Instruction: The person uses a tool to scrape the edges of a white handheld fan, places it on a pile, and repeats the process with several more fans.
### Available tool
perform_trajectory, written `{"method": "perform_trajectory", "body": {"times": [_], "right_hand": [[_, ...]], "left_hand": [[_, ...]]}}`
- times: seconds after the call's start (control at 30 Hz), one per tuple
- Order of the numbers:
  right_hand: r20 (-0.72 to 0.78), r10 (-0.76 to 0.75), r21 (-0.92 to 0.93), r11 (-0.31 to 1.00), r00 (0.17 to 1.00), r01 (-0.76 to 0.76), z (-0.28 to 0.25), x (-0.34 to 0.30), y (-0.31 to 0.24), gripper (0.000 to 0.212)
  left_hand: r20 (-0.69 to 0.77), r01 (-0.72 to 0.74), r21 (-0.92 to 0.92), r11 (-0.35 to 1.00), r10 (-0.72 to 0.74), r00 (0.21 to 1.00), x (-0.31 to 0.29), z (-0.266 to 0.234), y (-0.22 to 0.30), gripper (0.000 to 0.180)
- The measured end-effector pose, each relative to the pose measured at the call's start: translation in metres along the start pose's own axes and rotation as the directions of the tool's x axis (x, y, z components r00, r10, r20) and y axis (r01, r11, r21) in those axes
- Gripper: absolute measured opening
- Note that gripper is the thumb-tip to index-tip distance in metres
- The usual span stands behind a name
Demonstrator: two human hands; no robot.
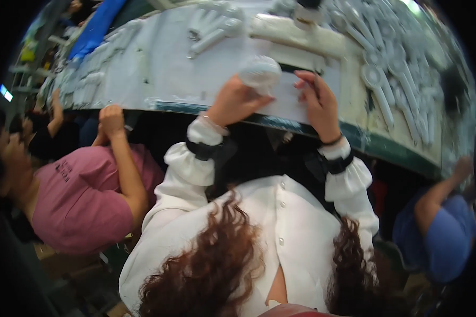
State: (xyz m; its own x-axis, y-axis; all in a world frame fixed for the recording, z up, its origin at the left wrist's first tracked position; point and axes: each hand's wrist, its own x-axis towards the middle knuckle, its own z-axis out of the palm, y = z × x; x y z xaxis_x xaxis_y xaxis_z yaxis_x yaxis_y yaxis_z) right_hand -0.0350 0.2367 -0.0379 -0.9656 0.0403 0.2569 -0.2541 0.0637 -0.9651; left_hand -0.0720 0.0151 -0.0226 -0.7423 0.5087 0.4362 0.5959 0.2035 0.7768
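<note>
My left hand (pixel 238 103) is closed round a white round part (pixel 260 72) with a domed, finely ribbed top, held just above the front edge of the table. To its right, my right hand (pixel 318 103) is raised with the fingers bent together in a pinch. Whatever lies between those fingertips is too small and blurred to make out. A gap separates this hand from the white part. Beneath both hands is the pale work surface (pixel 292 108) with its dark green front edge.
Many white handled pieces with ring-shaped ends (pixel 374 76) are heaped at the right. Several similar white pieces (pixel 215 37) lie farther back. A long white padded roll (pixel 296 36) sits behind my hands. Co-workers in pink (pixel 84 198) and blue (pixel 439 227) sit on either side.
</note>
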Motion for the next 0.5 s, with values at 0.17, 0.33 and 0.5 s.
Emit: {"method": "perform_trajectory", "body": {"times": [0.17,0.33,0.5], "right_hand": [[-0.026,0.003,0.013,1.0,1.0,-0.002,-0.014,-0.013,0.009,0.027],[0.048,0.005,-0.002,1.0,0.999,-0.005,-0.007,-0.016,0.002,0.027],[0.061,-0.009,-0.032,0.999,0.998,0.011,-0.006,-0.014,0.003,0.027]], "left_hand": [[-0.309,0.236,-0.32,0.918,-0.336,0.89,-0.002,-0.029,-0.008,0.029],[-0.612,0.33,-0.592,0.735,-0.677,0.409,-0.01,-0.12,-0.046,0.023],[-0.766,0.373,-0.537,0.756,-0.623,0.159,-0.023,-0.219,-0.112,0.02]]}}
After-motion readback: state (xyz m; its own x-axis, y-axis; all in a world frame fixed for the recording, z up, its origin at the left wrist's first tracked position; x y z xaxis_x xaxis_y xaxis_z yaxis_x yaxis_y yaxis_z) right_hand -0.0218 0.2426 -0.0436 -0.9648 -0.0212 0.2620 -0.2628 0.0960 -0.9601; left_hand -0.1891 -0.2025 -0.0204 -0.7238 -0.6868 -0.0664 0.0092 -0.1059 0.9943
